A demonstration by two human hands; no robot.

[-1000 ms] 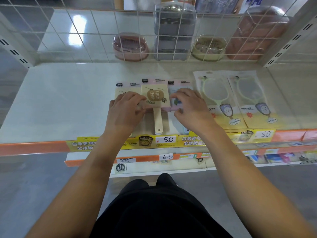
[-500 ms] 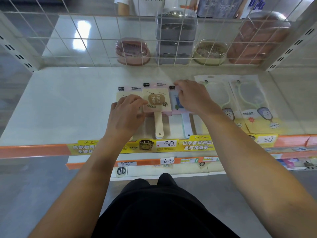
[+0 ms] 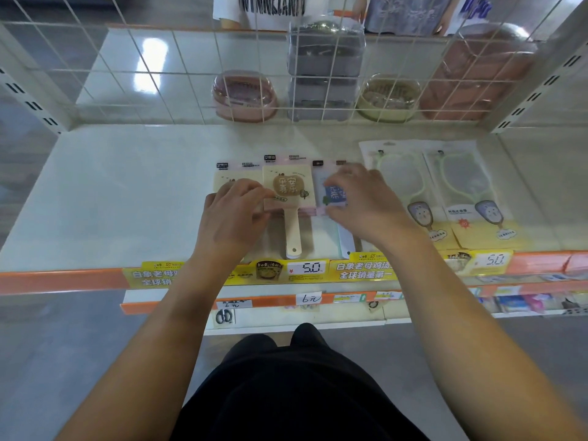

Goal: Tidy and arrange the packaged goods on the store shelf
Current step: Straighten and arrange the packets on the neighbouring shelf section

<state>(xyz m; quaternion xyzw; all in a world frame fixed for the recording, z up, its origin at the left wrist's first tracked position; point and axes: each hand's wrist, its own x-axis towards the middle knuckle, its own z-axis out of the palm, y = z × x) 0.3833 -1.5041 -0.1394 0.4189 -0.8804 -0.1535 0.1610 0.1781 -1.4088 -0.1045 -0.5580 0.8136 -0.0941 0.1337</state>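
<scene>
Three flat packaged paddle items lie side by side near the front of the white shelf (image 3: 121, 198). My left hand (image 3: 234, 218) rests on the left cream package (image 3: 224, 179), its fingertips touching the edge of the middle cream package (image 3: 288, 189), whose handle points toward me. My right hand (image 3: 366, 205) covers the blue package (image 3: 334, 194); the fingers curl over its top and the thumb sits at its lower edge. Most of the left and blue packages is hidden under my hands.
Two green-rimmed mirror packages (image 3: 404, 186) (image 3: 467, 189) lie to the right. A wire grid (image 3: 178, 74) backs the shelf, with lidded containers (image 3: 243, 95) behind it. Orange price rail (image 3: 60, 278) edges the front. Bare shelf stretches to the left.
My right hand slid from the blue package's top edge down over its face and now holds it. My left hand stays on the left package.
</scene>
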